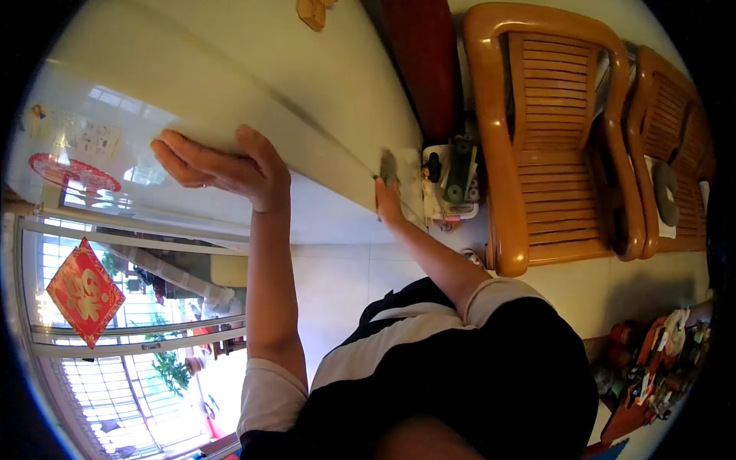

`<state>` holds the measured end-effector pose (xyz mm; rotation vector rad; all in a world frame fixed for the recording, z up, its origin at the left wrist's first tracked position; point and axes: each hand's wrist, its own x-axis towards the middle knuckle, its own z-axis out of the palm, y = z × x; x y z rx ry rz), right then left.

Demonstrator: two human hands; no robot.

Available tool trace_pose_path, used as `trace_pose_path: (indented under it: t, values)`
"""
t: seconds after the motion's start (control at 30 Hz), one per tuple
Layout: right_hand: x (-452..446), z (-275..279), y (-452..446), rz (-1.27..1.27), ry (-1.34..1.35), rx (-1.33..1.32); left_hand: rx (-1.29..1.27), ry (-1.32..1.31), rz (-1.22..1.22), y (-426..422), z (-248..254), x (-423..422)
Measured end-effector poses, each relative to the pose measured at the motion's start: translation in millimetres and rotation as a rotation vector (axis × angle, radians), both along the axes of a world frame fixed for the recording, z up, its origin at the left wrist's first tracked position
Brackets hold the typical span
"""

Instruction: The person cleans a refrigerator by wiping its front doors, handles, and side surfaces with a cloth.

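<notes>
My left hand [224, 167] is against or just over the glossy pale panel [307, 77], which looks like a refrigerator front with a seam along it. Its fingers are stretched out, the thumb stands apart, and it holds nothing. A ring shows on one finger. Farther along the panel, near its edge, my right hand [389, 202] has its fingers curled. A small grey-green item [389, 166], blurred and possibly a cloth, shows at its fingertips. Printed labels [84, 134] and a red round paper decoration [75, 172] are on the panel beyond my left hand.
Close to my right hand stands a white bin [460, 208] holding bottles and rolls. Wooden armchairs [556, 146] line the right side. A red diamond-shaped ornament [86, 293] hangs by the glass door at left. A cluttered low table [644, 368] is at lower right.
</notes>
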<state>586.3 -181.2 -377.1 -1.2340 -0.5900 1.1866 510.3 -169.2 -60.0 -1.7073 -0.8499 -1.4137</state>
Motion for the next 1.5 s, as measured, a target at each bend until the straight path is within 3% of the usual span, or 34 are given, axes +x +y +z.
trace_pose_path:
  t: [0.1, 0.17, 0.2, 0.23, 0.3, 0.4, 0.43, 0.53, 0.6, 0.7, 0.77, 0.83, 0.9, 0.97, 1.03, 1.07, 1.1, 1.2, 1.27, 1.37, 1.5]
  values:
    - [2.3, -60.4, -1.5, 0.045, -0.049, 0.013, 0.033, -0.003, -0.001, 7.1, 0.5, 0.1]
    - [10.5, -71.7, -7.2, 0.095, 0.521, -0.201, 0.054, -0.006, 0.004, 2.6, 0.0, 1.2]
    - [37.8, -11.6, -31.5, 0.181, 0.677, -0.163, 0.054, -0.012, 0.004, -4.4, -2.7, 2.3]
    - [45.9, -5.5, -28.4, 0.040, 0.872, -0.143, -0.010, -0.019, -0.047, -14.2, -7.6, 5.4]
    - [78.9, 38.8, -46.9, 0.080, 0.996, -0.019, -0.077, -0.014, -0.228, -27.9, -36.7, 6.6]
    - [113.2, 69.1, -71.3, 0.164, 1.143, 0.096, -0.623, 0.259, -0.488, -74.6, -90.2, 26.2]
    - [120.8, 80.4, -78.7, 0.149, 1.135, 0.102, -0.814, 0.350, -0.595, -82.4, -102.5, 39.6]
    - [135.5, 87.5, -93.5, 0.158, 1.112, 0.212, -0.986, 0.321, -0.654, -94.8, -149.8, 71.0]
    - [142.4, 80.8, -98.7, 0.142, 0.982, 0.171, -1.204, 0.566, -0.417, -105.8, -160.9, 87.2]
    - [148.1, 78.2, -107.4, 0.099, 0.830, 0.121, -1.295, 0.537, -0.466, -109.5, -179.8, 101.4]
    - [159.2, 76.5, -122.6, 0.221, 1.047, 0.044, -1.278, 0.566, -0.421, -108.0, -205.9, 102.4]
    - [159.0, 43.1, -141.5, 0.323, 0.984, 0.033, -1.589, 0.414, -0.540, -96.0, -243.5, 93.7]
    - [160.9, 13.4, -166.8, 0.421, 0.922, 0.010, -1.761, 0.396, -0.426, -85.5, -278.2, 90.8]
    - [174.1, -8.4, -190.5, 0.511, 0.423, -0.344, -1.359, 0.504, -0.307, -49.3, -354.4, 63.9]
    - [195.8, -40.0, -212.1, 0.511, 0.187, -0.226, -1.355, 0.655, -0.042, -17.5, -281.2, 90.9]
    - [209.1, -22.5, -220.0, 0.350, 0.251, -0.244, -1.219, 0.759, -0.014, 8.9, -255.5, 98.3]
    - [218.0, -28.7, -226.4, 0.344, 0.258, -0.240, -1.104, 0.848, 0.157, 26.5, -227.1, 115.3]
    - [251.0, -51.9, -252.2, 0.130, 0.396, -0.113, -0.887, 0.871, 0.090, 85.6, -195.1, 125.2]
    - [256.2, -62.3, -271.5, -0.110, 0.310, -0.104, -0.934, 1.328, 0.549, 112.0, -213.0, 117.0]
    - [252.0, -53.7, -300.6, -0.274, 0.332, -0.125, -0.979, 1.578, 0.657, 76.2, -251.8, 115.7]
    - [218.1, -72.3, -323.2, -0.318, 0.306, -0.183, -1.052, 1.941, 0.626, 43.7, -345.9, 82.0]
